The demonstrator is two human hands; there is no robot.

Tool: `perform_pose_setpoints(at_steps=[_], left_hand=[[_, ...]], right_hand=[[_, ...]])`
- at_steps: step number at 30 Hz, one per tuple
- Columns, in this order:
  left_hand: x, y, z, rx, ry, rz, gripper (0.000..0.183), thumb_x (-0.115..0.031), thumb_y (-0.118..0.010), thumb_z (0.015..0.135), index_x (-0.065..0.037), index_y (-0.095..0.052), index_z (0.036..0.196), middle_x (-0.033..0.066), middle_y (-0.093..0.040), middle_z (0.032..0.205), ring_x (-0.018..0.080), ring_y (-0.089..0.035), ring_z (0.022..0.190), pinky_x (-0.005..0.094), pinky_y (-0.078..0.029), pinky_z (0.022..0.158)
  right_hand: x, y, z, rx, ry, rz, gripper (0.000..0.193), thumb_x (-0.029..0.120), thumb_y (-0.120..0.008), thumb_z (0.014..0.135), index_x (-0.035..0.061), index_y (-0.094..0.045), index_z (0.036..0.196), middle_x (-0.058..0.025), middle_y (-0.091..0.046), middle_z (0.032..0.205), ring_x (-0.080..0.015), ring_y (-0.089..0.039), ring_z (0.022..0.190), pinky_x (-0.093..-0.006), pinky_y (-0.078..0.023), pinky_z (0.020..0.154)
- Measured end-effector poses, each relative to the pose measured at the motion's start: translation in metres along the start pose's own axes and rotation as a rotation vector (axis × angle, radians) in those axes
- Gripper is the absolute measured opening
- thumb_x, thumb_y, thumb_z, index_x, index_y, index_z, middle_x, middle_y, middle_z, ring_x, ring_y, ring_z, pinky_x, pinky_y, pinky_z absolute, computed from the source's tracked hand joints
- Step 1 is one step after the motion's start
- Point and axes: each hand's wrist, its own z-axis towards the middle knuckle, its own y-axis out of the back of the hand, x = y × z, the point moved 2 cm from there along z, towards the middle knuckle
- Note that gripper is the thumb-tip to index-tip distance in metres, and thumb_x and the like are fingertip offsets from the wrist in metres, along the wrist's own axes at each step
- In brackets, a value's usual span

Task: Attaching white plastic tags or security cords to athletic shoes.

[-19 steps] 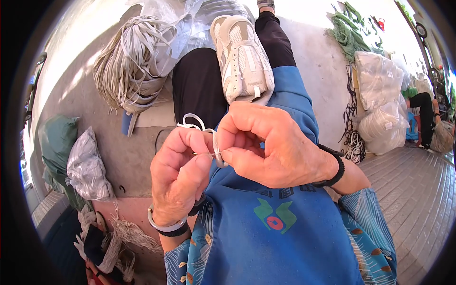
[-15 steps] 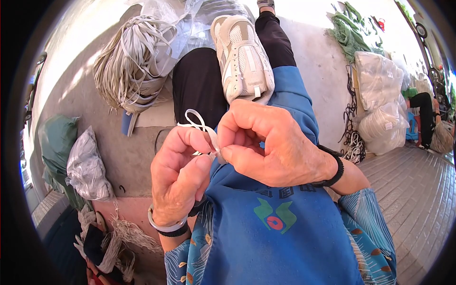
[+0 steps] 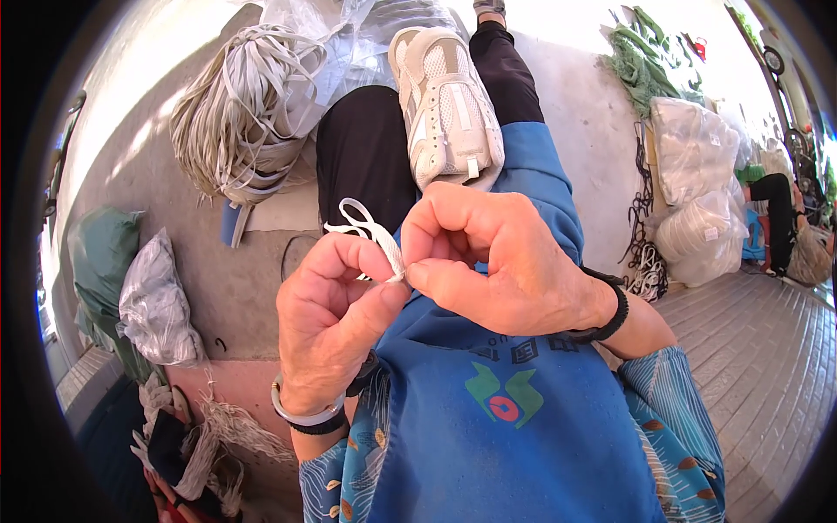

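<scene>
Head view: white strap [image 3: 370, 234] between hands [image 3: 410, 279].

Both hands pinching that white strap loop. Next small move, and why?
Probably draw the hands slightly apart to snug the strap. The left hand and right hand pinch the white strap at one point between thumb and fingertips, and a slack loop stands above the pinch. Whether a knot is formed there is hidden by the fingers, so pull gently.

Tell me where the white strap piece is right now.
In the head view, the white strap piece sits mid-frame, pinched between the left hand and right hand, just below the pale sneaker.
</scene>
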Motion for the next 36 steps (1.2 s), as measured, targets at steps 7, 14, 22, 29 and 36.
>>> perform_pose_setpoints(at_steps=[7, 14, 22, 29, 36], left_hand=[[-0.004, -0.001, -0.002, -0.011, 0.048, -0.028, 0.014, 0.005, -0.058, 0.082, 0.002, -0.051, 0.095, 0.0042, -0.056, 0.092, 0.0065, -0.052, 0.082, 0.0193, -0.044, 0.073], [-0.006, 0.000, -0.004, -0.009, 0.026, 0.089, 0.014, 0.005, -0.058, 0.083, 0.002, -0.050, 0.095, 0.0016, -0.054, 0.090, 0.0009, -0.045, 0.069, 0.0148, -0.036, 0.058], [-0.006, -0.006, -0.003, -0.026, -0.058, 0.130, 0.016, 0.006, -0.058, 0.083, 0.001, -0.050, 0.096, 0.0014, -0.055, 0.090, 0.0006, -0.046, 0.070, 0.0147, -0.036, 0.058], [-0.002, -0.004, -0.003, -0.045, -0.136, 0.229, 0.015, 0.005, -0.060, 0.082, 0.001, -0.052, 0.094, 0.0009, -0.056, 0.089, 0.0007, -0.048, 0.070, 0.0145, -0.038, 0.059], [-0.004, -0.007, -0.004, -0.102, -0.113, 0.227, 0.014, 0.004, -0.062, 0.082, 0.001, -0.054, 0.094, -0.0002, -0.056, 0.088, 0.0010, -0.048, 0.072, 0.0141, -0.038, 0.061]], right_hand=[[0.007, 0.001, -0.001, -0.049, 0.144, -0.204, 0.010, -0.002, -0.060, 0.075, 0.0016, -0.056, 0.084, 0.0011, -0.052, 0.073, -0.0018, -0.047, 0.059, -0.0176, -0.036, 0.049], [0.010, -0.002, -0.003, -0.113, 0.422, -0.481, 0.017, -0.008, -0.064, 0.067, 0.0031, -0.060, 0.080, -0.0022, -0.053, 0.075, -0.0047, -0.047, 0.053, -0.0186, -0.034, 0.041], [0.006, -0.004, -0.004, -0.170, 0.537, -0.537, 0.018, -0.010, -0.063, 0.065, 0.0034, -0.060, 0.077, -0.0033, -0.054, 0.073, -0.0081, -0.048, 0.051, -0.0218, -0.037, 0.039], [0.011, -0.003, -0.004, -0.138, 0.412, -0.431, 0.015, -0.010, -0.059, 0.067, 0.0030, -0.059, 0.075, -0.0026, -0.052, 0.072, -0.0057, -0.044, 0.050, -0.0206, -0.033, 0.041], [0.010, -0.003, -0.003, -0.143, 0.408, -0.416, 0.013, -0.008, -0.060, 0.067, 0.0029, -0.058, 0.075, -0.0022, -0.052, 0.073, -0.0041, -0.042, 0.049, -0.0202, -0.032, 0.042]])
